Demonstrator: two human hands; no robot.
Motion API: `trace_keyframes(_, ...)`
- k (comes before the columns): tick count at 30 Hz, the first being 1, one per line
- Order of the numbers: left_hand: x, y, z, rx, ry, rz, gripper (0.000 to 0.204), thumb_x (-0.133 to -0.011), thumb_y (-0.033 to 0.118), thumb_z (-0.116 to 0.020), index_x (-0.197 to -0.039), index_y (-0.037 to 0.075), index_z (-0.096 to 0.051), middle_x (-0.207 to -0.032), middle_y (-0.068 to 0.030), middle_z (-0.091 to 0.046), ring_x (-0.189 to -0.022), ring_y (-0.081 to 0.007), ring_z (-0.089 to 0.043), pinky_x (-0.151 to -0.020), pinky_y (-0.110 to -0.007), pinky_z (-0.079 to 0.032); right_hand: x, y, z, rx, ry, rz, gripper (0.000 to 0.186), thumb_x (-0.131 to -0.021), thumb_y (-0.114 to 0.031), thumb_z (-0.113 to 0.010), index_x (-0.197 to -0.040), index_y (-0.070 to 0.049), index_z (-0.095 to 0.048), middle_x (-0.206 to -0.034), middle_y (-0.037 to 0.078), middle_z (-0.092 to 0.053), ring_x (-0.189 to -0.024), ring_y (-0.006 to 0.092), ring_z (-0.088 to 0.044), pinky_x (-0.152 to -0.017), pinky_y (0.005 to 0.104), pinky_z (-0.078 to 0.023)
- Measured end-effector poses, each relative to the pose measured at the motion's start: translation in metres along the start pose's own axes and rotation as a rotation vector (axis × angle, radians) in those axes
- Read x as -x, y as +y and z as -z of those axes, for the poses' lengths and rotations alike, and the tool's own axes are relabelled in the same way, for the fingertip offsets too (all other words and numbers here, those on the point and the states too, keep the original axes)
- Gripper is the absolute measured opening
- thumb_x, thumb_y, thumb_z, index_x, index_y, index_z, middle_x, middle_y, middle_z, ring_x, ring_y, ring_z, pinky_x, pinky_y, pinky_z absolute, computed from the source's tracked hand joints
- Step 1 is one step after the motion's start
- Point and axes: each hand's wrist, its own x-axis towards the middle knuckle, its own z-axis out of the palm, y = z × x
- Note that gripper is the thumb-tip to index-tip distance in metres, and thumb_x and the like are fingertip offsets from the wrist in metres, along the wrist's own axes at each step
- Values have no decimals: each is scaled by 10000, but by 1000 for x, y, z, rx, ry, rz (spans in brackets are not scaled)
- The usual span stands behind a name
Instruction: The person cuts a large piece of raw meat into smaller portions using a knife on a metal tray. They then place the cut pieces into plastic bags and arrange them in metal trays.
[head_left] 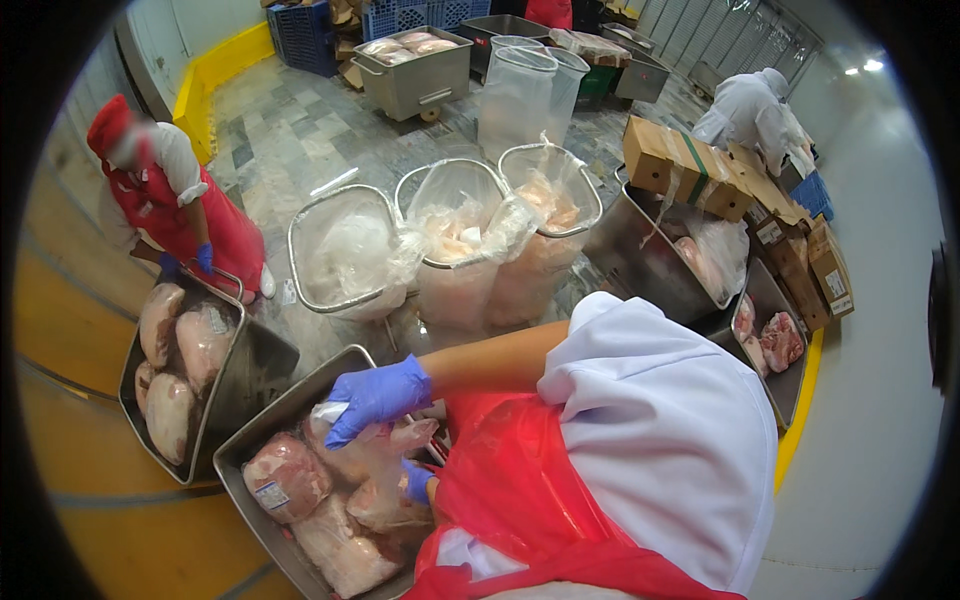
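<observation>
My right hand (377, 396), in a blue glove, reaches across my red apron (520, 490) and grips the top of a clear plastic-wrapped piece of meat (375, 470). Only part of my left hand (417, 481), also gloved blue, shows beside the apron; it holds the same piece lower down. The meat hangs over a steel bin (240, 455) that holds several vacuum-packed cuts (287, 478).
A second steel cart of meat (180, 370) stands to the left, with a person in a red apron (165, 195) at its handle. Three wire bins lined with clear bags (455, 240) stand ahead. Cardboard boxes (690, 160), steel tubs (770, 340) and a person in white (750, 105) are at right.
</observation>
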Motion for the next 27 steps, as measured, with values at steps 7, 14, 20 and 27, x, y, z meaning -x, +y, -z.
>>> trace_keyframes(7, -7, 0, 6, -26, -60, 15, 331, -989, 245, -455, -1155, 32, -646, -1190, -185, -638, -1073, -302, -623, -885, -403, -504, -11, -9, -13, 70, -32, -21, 307, -815, -342, -770, -822, -54, -665, -722, 3, -606, -651, 86, -570, -571, 279, -504)
trace_keyframes(14, 2, -6, 10, -26, -65, 85, 313, -985, 233, -461, -1147, 48, -655, -1173, -176, -652, -1061, -291, -638, -862, -394, -520, -19, 18, -3, 106, -55, -37, 419, -775, -367, -783, -1005, -36, -671, -833, 41, -623, -727, 147, -601, -626, 312, -546)
trace_keyframes(20, 18, -22, 4, -32, -67, 186, 299, -981, 222, -466, -1140, 61, -663, -1157, -167, -665, -1051, -281, -652, -841, -386, -535, -18, 15, 17, -40, 98, -96, 339, -840, -348, -724, -1061, -94, -678, -826, 4, -609, -729, 109, -569, -615, 277, -492)
trace_keyframes(27, 20, -72, -24, -297, -65, 451, 284, -977, 210, -473, -1131, 78, -672, -1139, -157, -679, -1039, -270, -668, -818, -376, -551, -22, 29, 68, -430, 341, -71, 332, -858, -292, -685, -1087, -60, -623, -898, 52, -618, -781, 185, -624, -619, 319, -532)
